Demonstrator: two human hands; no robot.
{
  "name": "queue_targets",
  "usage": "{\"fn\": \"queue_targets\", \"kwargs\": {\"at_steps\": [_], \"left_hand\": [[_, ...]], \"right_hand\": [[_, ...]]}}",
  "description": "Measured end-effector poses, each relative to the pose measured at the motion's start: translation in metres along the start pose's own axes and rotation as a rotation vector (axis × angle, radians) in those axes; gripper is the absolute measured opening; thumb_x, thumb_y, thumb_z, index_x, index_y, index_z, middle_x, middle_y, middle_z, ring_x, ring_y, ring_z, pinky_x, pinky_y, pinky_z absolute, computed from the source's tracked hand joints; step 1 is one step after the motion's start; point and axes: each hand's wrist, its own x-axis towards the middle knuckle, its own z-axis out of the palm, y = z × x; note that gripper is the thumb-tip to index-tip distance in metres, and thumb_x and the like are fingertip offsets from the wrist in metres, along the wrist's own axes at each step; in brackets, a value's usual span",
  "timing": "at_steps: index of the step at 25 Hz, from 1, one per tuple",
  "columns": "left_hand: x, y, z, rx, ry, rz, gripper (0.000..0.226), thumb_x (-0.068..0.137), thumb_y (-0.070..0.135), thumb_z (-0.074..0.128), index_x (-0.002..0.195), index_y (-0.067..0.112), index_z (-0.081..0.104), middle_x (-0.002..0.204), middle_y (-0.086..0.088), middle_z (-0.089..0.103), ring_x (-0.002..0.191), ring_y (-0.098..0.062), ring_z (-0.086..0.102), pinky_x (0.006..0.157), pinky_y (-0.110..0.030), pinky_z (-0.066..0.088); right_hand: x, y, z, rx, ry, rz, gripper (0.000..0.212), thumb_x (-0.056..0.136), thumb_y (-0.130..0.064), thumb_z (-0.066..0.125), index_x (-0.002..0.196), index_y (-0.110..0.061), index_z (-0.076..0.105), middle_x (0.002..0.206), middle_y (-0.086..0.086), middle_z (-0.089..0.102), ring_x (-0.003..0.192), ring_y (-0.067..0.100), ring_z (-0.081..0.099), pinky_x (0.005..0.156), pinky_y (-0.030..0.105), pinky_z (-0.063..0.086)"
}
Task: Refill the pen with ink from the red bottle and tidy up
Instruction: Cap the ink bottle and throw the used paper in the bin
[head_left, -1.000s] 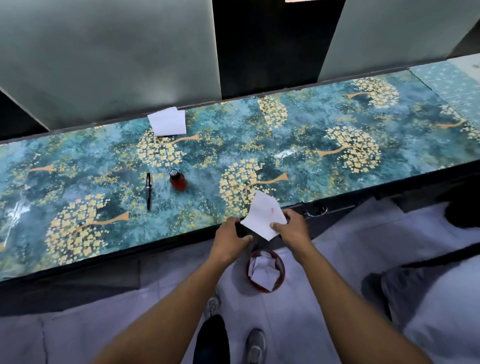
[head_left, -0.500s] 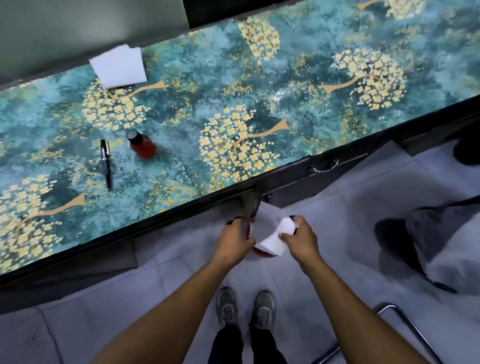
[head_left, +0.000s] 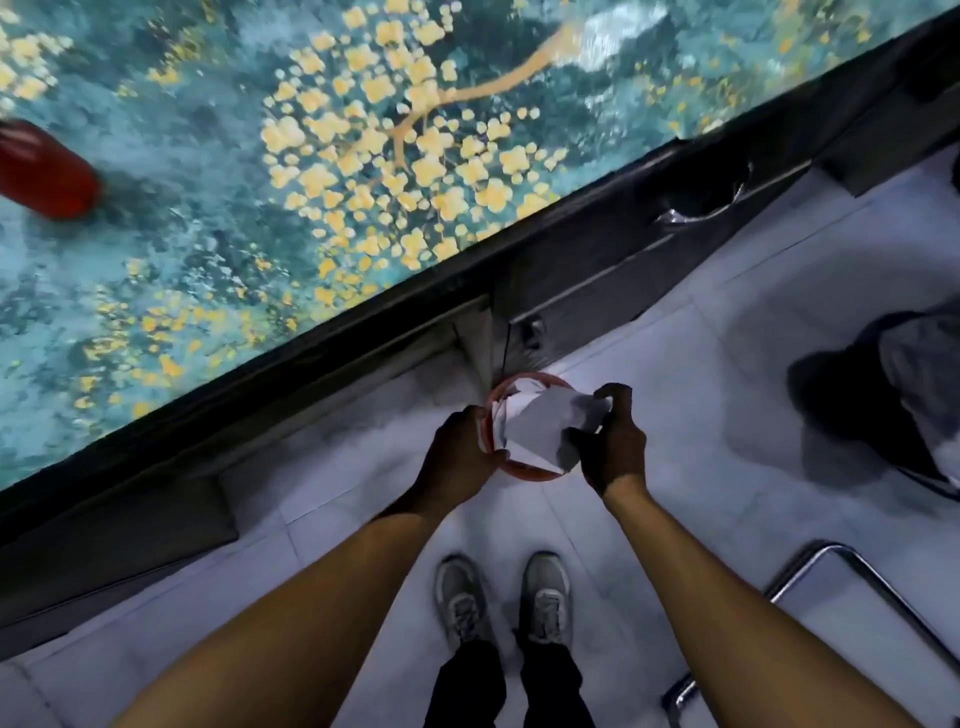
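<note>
Both hands are low, over the red waste bin (head_left: 524, 470) on the floor tiles, just below the near edge of the worktop (head_left: 218, 270). Your right hand (head_left: 613, 441) is pinched shut on the right side of the crumpled white tissue (head_left: 535, 426). Your left hand (head_left: 457, 452) is curled against the tissue's left edge and the bin rim; can't tell which it actually grips, so treat it as the steadying hand.

Bin already has white paper in it and the tissue sits right on top, so the step looks nearly done.

To finish clean:
- ball the tissue tighter first; a loose sheet will spring back over the rim
- push down into the middle, not the edge
- let go only once it's below the rim
- keep any inked side folded in, away from your fingers

Red ink bottle (head_left: 47, 171) stands on the worktop, far left, well back from the near edge. Cap is cut off by the frame, so check it's on. Pen isn't in view.
</note>
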Motion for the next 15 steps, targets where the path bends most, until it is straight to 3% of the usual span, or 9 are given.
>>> {"fn": "queue_targets", "kwargs": {"at_steps": [3,5,9,13,15], "left_hand": [[0.029,-0.02,0.022,0.038,-0.006,-0.006,0.058,0.081,0.023,0.076,0.132,0.007,0.053,0.132,-0.014,0.059,0.12,-0.029,0.057,0.095,-0.033,0.048],[0.052,-0.035,0.04,0.062,-0.016,0.004,0.057,0.081,0.025,0.076,0.13,0.006,0.055,0.131,-0.015,0.061,0.119,-0.03,0.058,0.094,-0.032,0.048],[0.089,-0.065,0.078,0.097,-0.036,0.015,0.05,0.083,0.027,0.074,0.126,0.007,0.059,0.128,-0.013,0.063,0.116,-0.029,0.06,0.088,-0.025,0.044],[0.11,-0.089,0.105,0.157,-0.05,0.024,0.049,0.085,0.026,0.071,0.128,0.008,0.057,0.13,-0.014,0.06,0.12,-0.031,0.057,0.093,-0.031,0.047],[0.117,-0.1,0.116,0.175,-0.06,0.034,0.049,0.083,0.027,0.071,0.128,0.011,0.057,0.132,-0.012,0.059,0.122,-0.03,0.055,0.095,-0.032,0.047]], "right_hand": [[0.026,0.025,0.036,0.1,0.044,-0.076,0.02,0.082,-0.004,0.075,0.1,-0.007,0.067,0.103,0.014,0.073,0.098,0.034,0.067,0.085,0.039,0.055],[0.044,0.043,0.059,0.05,0.036,-0.075,0.012,0.085,-0.007,0.073,0.096,-0.006,0.075,0.104,0.013,0.076,0.102,0.032,0.069,0.092,0.034,0.051],[0.084,0.074,0.108,0.081,-0.026,-0.022,0.014,0.085,-0.005,0.072,0.097,-0.007,0.077,0.108,0.01,0.076,0.106,0.028,0.068,0.086,0.019,0.043],[0.11,0.102,0.137,-0.079,-0.17,-0.042,0.032,0.092,0.008,0.058,0.124,0.01,0.06,0.126,0.026,0.063,0.121,0.041,0.056,0.064,-0.005,0.033],[0.117,0.111,0.148,-0.07,-0.158,-0.094,0.039,0.092,0.007,0.057,0.131,0.009,0.053,0.129,0.023,0.061,0.124,0.038,0.054,0.074,-0.005,0.029]]}}
